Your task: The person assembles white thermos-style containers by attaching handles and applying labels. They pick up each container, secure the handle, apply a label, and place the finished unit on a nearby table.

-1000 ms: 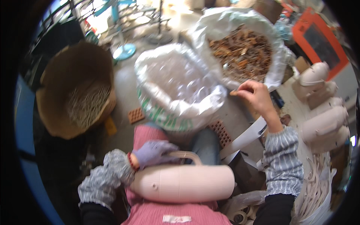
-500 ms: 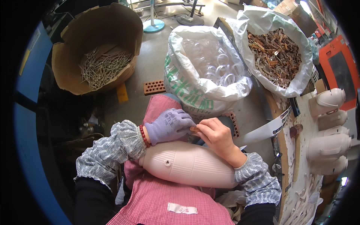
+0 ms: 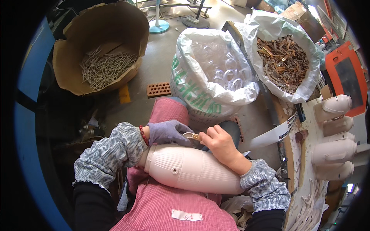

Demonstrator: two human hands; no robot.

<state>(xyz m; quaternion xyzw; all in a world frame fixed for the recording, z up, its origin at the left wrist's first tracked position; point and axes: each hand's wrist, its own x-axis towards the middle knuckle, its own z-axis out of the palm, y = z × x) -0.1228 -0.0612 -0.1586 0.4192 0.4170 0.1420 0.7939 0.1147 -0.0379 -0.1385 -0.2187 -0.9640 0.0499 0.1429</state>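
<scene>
1. Pink thermos jug (image 3: 192,169) lay on its side across the wearer's lap, on a red-checked apron (image 3: 169,208). Narrow neck pointed left, body ran right, loop handle (image 3: 188,134) on the far side.
2. Left hand (image 3: 167,133), in a lavender glove, sat at the handle, far left of the jug body. Fingers curled; couldn't tell if they were clamped on it.
3. Right hand (image 3: 221,144), bare, had thumb and fingers pinched narrow on a small brown strip (image 3: 196,137). Strip met the handle's right end in view; couldn't confirm contact. Right wrist was over the jug's far edge.
4. Far middle: white woven sack (image 3: 192,94) holding clear plastic rings (image 3: 231,75). Perforated brick (image 3: 158,90) just left of it.
5. Far right: second white sack (image 3: 252,42), holding brown pieces (image 3: 283,61).
6. Far left: cardboard bin (image 3: 102,23) with thin pale sticks (image 3: 106,71) inside.
7. Right: more pink jugs (image 3: 333,150) stood in a row; pale strips (image 3: 310,204) lay nearer.
</scene>
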